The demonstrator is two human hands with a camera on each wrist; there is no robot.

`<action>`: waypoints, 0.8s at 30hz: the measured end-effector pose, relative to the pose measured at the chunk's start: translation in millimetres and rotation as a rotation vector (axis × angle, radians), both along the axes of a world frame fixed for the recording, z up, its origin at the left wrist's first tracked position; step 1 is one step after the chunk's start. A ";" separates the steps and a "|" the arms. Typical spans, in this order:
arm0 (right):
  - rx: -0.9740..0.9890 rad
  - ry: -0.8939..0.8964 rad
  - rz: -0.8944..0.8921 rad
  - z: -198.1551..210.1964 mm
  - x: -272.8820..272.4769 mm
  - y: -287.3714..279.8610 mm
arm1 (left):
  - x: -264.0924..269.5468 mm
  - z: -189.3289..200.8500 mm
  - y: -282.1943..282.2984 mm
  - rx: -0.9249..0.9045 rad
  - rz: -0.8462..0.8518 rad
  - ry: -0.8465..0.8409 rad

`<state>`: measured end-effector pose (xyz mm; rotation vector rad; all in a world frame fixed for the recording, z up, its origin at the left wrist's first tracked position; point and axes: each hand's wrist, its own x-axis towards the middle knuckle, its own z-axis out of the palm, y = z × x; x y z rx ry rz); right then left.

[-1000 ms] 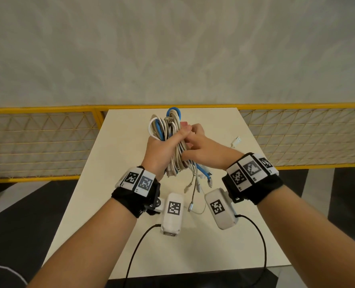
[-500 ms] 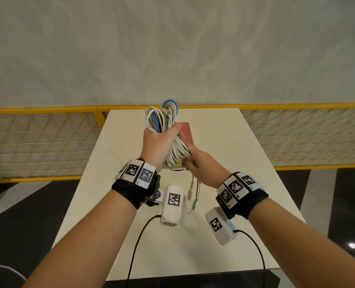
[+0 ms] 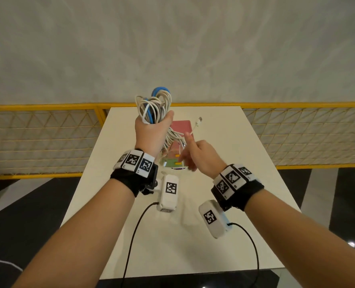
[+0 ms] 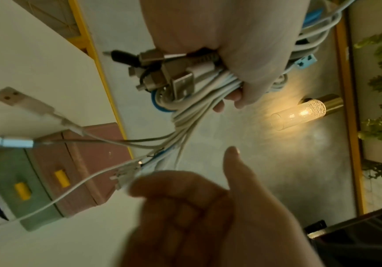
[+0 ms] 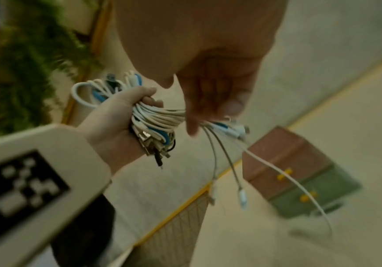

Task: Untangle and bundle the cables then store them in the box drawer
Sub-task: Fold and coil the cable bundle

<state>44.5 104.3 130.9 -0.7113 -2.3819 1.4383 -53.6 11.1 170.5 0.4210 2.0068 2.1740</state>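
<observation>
Cables (image 3: 154,109) higher; clustered plugs (image 4: 169,74) wrist-views only.

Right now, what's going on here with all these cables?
A person's left hand grips a coiled cable bundle, white and blue, held above the table. The right hand sits just below it among the loose ends trailing out; whether it pinches one is unclear. The drawer box stands on the table beneath, both drawers apparently shut.

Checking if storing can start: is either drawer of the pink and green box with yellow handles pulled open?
No: in the left wrist view both drawer fronts of the pink and green box sit flush and shut.
</observation>
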 end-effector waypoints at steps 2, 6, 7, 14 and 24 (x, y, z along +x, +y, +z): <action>-0.380 -0.097 -0.011 0.6 -8.3 -1.0 | 4.5 1.2 1.4 -0.007 -0.054 0.044; -0.872 0.030 -0.074 1.6 -21.0 2.6 | 9.0 -3.5 1.4 -0.052 -0.171 0.114; -0.956 0.071 -0.093 2.3 -21.8 6.4 | 9.2 -5.1 0.8 -0.067 -0.198 0.118; -0.893 0.032 -0.225 0.5 -20.5 26.5 | 9.0 -22.0 -14.5 -0.151 -0.436 -0.016; -0.795 0.274 -0.319 -8.2 -11.3 4.7 | 27.5 -34.0 -16.3 -0.260 -0.475 -0.070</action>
